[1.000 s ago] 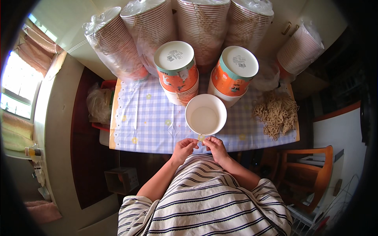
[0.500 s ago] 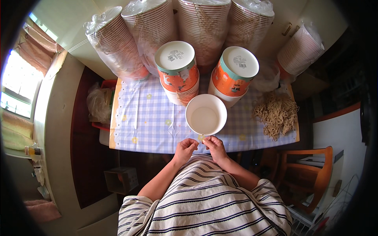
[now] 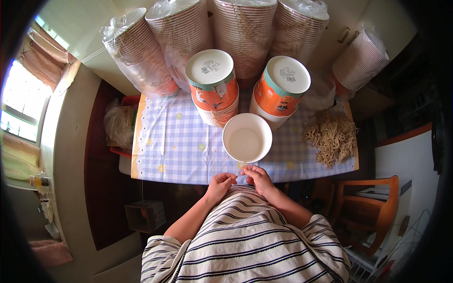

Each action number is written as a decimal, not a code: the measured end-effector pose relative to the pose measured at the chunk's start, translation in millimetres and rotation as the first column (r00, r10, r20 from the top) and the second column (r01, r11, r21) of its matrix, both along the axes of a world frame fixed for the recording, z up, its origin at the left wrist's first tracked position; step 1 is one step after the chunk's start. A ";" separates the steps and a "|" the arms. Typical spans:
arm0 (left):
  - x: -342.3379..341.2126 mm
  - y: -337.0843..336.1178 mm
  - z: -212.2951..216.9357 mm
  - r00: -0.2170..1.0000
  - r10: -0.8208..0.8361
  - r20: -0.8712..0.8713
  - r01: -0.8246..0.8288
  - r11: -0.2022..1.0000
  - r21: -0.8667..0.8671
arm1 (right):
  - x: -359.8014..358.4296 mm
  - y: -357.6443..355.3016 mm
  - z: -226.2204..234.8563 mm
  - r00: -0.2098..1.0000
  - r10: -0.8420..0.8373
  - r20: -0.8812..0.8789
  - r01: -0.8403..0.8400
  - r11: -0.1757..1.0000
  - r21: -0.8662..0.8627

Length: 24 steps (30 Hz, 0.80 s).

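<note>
A thin pale cord (image 3: 239, 172) runs between my hands at the table's front edge. My left hand (image 3: 221, 185) pinches its lower end. Slightly higher, my right hand (image 3: 258, 178) has its thumb and fingers closed on the other part. Just beyond my fingertips stands a white paper bucket (image 3: 247, 121), mouth up, with nothing visible inside. Behind it are two stacks of upside-down paper buckets with orange and teal sides, a left stack (image 3: 213, 96) and a right stack (image 3: 278, 99). A tangled heap of beige cords (image 3: 331, 139) lies to the right.
Tall plastic-wrapped stacks of paper buckets (image 3: 243, 40) line the back, with another wrapped stack (image 3: 361, 61) at the far right. A blue checked cloth (image 3: 181, 160) covers the table. To the right is a wooden chair (image 3: 389, 203); a red bin (image 3: 130, 100) sits left.
My right hand has shifted slightly up and right. My left hand has dropped a little, and more of the cord shows between them. The buckets have not moved.
</note>
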<state>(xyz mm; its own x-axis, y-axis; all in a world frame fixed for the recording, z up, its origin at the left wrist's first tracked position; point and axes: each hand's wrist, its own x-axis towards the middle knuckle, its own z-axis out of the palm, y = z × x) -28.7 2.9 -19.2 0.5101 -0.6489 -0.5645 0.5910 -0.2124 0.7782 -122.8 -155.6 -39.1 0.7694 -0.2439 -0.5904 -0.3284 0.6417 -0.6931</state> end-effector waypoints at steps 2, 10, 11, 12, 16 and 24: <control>-0.5 3.0 -4.5 0.999 -0.014 0.033 0.013 1.000 0.023 | -0.5 1.0 -1.4 0.998 0.054 0.025 -0.055 0.998 0.019; -1.0 1.8 -8.3 0.996 -0.030 0.083 0.029 1.000 0.011 | 5.0 6.3 1.7 0.973 0.172 0.152 -0.173 0.985 -0.008; -1.1 1.7 -8.3 0.996 -0.032 0.079 0.032 0.999 0.003 | 5.4 6.6 2.0 0.974 0.168 0.150 -0.168 0.986 -0.017; -1.5 1.8 -9.3 0.996 -0.031 0.080 0.031 1.000 0.003 | 6.1 6.7 2.5 0.975 0.165 0.148 -0.163 0.986 -0.026; -0.1 0.9 -15.3 0.978 -0.099 0.185 0.093 0.995 0.040 | 6.5 7.9 -3.6 0.981 0.142 0.131 -0.126 0.984 -0.125; 11.8 -6.3 -14.5 0.886 -0.348 0.306 0.280 0.928 0.245 | 8.4 7.5 -7.2 0.984 -0.064 0.166 0.102 0.966 -0.236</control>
